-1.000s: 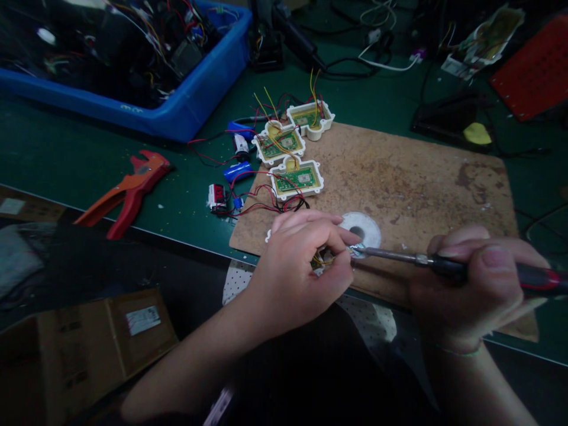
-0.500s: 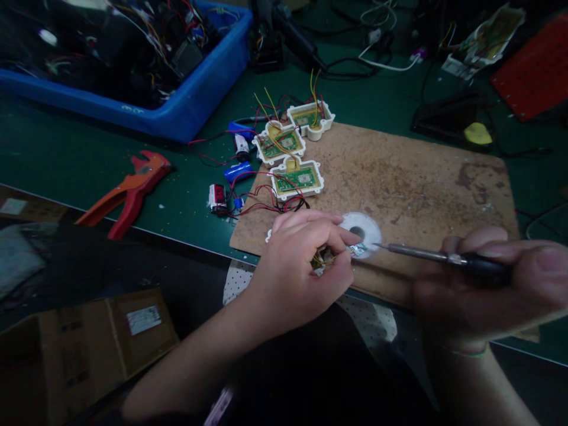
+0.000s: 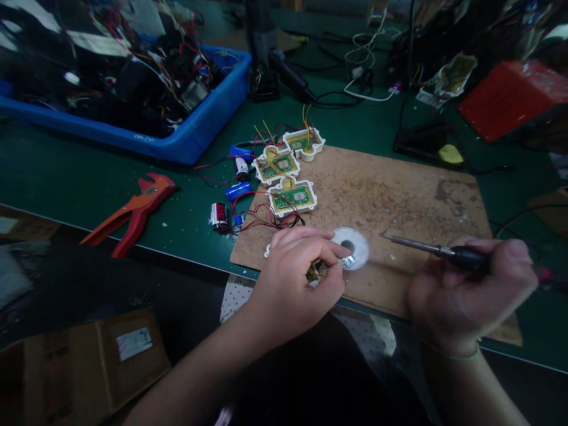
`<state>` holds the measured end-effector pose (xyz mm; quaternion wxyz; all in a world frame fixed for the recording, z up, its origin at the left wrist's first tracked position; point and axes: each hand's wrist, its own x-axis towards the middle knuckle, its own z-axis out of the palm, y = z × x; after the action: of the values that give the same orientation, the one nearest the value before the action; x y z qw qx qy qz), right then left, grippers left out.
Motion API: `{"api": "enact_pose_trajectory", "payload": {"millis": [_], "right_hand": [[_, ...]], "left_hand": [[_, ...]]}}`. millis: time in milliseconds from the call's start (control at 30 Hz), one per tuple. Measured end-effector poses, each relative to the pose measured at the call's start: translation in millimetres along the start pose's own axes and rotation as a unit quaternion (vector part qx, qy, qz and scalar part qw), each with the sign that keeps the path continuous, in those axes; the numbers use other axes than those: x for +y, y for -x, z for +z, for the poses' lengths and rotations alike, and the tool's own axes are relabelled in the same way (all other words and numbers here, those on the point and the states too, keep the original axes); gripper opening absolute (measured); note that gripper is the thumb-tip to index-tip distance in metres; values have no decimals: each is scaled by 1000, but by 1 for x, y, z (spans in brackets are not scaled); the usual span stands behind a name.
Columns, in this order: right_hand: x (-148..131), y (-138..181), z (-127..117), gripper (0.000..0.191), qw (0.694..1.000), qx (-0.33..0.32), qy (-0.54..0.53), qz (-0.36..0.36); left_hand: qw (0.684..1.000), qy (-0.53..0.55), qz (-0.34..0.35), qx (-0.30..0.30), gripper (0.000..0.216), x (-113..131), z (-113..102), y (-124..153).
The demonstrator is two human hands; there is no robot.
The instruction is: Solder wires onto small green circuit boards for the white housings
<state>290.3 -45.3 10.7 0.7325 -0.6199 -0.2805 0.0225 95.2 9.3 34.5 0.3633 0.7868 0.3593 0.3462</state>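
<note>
Pinched in my left hand point(image 3: 306, 278) is a small circuit board point(image 3: 348, 261), its edge showing past the thumb and forefinger. Thin yellow wires point(image 3: 314, 271) show inside the curl of my fingers; what they join is mostly hidden. Under the board lies a white ring-shaped roll point(image 3: 360, 244) with a grey centre. My right hand point(image 3: 473, 296) is closed around the black handle of a soldering iron point(image 3: 421, 245). Its tip points left over the board, to the right of the roll and apart from the circuit board.
A brown work board point(image 3: 399, 195) lies on the green table point(image 3: 199, 201). White cases with circuit boards point(image 3: 293, 198), batteries point(image 3: 238, 190) and wires lie at its left edge. Orange-red cutters point(image 3: 133, 213), a blue bin point(image 3: 177, 145), a yellow sponge point(image 3: 451, 154) and a red box point(image 3: 510, 100) stand around.
The soldering iron tip has drawn back from the white roll and the small circuit board, toward the right. My left hand keeps its pinch. The whole view has shifted slightly.
</note>
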Motion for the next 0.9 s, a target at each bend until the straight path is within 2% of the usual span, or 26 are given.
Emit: {"api": "enact_pose_trajectory", "payload": {"millis": [67,133,200,300,400,567,700,800,900], "right_hand": [[-2,-12,-6,27,999,16,-32,36],[-4,-30,-16,32,997,-13,-45,68],[-4,-57,-26,40,997,-8,-33,64],[0,-109,-31,32,999,26,12,19],[10,-170,-22,20,995,39,87,-12],[36,-250,5,29,971,-1,238,26],[58,-270,29,33,946,-64,311,62],[78,-266,47,35,931,-115,336,85],[95,-258,60,36,920,-153,348,96]], "left_hand": [[1000,-1,4,3,19,0,0,1],[1000,-3,9,8,18,0,1,2],[1000,-9,9,10,18,-3,2,3],[1000,-20,19,3,15,-7,3,3],[999,-36,39,1,14,-8,1,2],[996,-71,58,-5,14,-12,-1,2],[994,-86,69,-22,11,-21,1,6],[992,-102,77,-15,9,-31,1,8],[982,-130,131,-36,4,-44,-4,6]]}}
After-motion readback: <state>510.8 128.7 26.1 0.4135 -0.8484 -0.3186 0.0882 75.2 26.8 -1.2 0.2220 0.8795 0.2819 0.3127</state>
